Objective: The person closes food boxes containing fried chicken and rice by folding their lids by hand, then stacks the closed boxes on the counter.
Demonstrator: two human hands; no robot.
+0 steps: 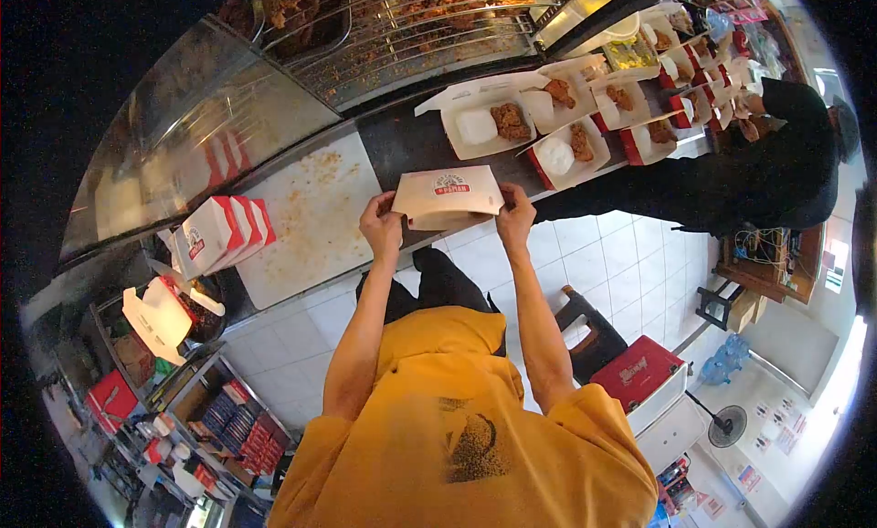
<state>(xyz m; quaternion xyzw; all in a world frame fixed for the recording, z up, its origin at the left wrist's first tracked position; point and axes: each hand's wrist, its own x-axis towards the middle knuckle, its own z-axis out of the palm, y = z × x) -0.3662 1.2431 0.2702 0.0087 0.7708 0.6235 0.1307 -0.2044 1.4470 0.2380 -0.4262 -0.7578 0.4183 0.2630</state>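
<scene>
Between my hands is a white cardboard takeaway box [448,192] with a red printed logo on its lid. My left hand [382,227] grips its left end and my right hand [515,216] its right end, fingers closed on the edges. It is held at the front edge of the dark counter; what is inside is hidden. Just beyond stand an open box [468,146] with a white wrapped portion and fried chicken [510,121], and another filled open box [568,155]. On the left lies a white cutting board [311,208] scattered with crumbs.
Several closed boxes [224,236] stand together at the left. More filled open boxes line the counter to the right, where a person in black [776,163] stands. A glass display case [210,126] with fried chicken on racks borders the back. A red delivery box [637,371] sits behind me.
</scene>
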